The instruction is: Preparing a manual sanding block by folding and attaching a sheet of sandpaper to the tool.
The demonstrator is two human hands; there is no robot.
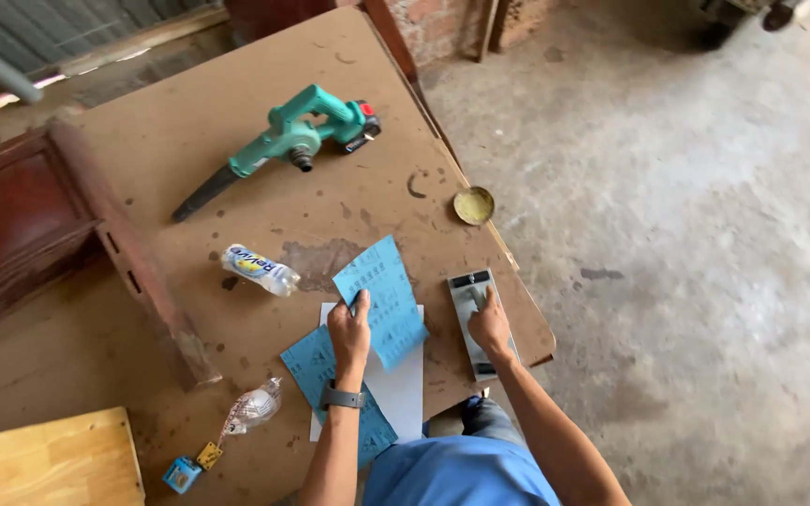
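Observation:
My left hand (350, 330), with a dark watch on the wrist, pinches a sheet of blue sandpaper (382, 298) and lifts it off the brown board table (236, 159). Under it lie a white sheet (399, 389) and another blue sheet (314, 367). My right hand (489, 325) rests on a grey metal sanding block (473, 319) near the table's right edge, fingers laid on its handle.
A teal cordless blower (283, 141) lies at the back of the table. A small plastic bottle (260, 270), a crumpled clear bag (253, 409), a little blue box (182, 473) and a round yellow lid (473, 205) lie around. A dark wooden frame (96, 225) stands left; concrete floor right.

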